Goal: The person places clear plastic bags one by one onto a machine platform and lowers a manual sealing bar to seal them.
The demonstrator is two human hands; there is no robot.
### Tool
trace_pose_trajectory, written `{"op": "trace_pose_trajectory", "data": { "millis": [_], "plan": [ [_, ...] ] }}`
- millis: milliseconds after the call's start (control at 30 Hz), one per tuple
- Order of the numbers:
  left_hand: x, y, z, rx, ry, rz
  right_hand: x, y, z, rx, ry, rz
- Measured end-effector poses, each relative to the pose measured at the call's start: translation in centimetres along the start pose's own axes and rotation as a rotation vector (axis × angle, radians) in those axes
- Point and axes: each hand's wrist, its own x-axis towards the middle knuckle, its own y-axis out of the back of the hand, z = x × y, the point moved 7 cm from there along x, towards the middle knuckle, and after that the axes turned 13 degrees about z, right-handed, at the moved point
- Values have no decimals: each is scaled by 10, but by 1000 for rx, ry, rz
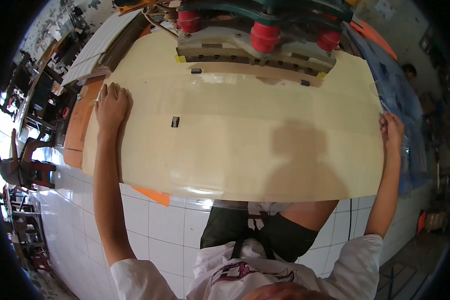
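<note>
A wide cream-coloured board spreads in front of me, with a glossy clear plastic sheet lying over at least part of it. My left hand rests at the board's left side, fingers curled. A small pale bit shows by its thumb, but what it holds is hidden. At the right edge my right hand is closed in a pinch on the clear sheet's edge. A small dark block sits on the board left of the middle. Two similar ones, a left block and a right block, lie farther back.
A green machine frame with red cylindrical mounts and a metal bar overhangs the board's far side. Stacked pale panels stand at far left, bluish clear sheets at right. A seated person is at the far left.
</note>
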Motion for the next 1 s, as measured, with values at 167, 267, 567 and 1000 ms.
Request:
{"op": "trace_pose_trajectory", "data": {
  "millis": [167,267,567,1000],
  "plan": [
    [-4,-7,3,115,6,-90,-9,-1,-10,-38,21,7],
    [-4,-5,4,81,54,-86,0,3,-4,-16,24,-11],
    [-4,-12,0,70,57,-129,6,8,5,-6,13,-8],
    [-1,-8,-4,32,18,-44,2,8,6,-14,39,19]
  ]
}}
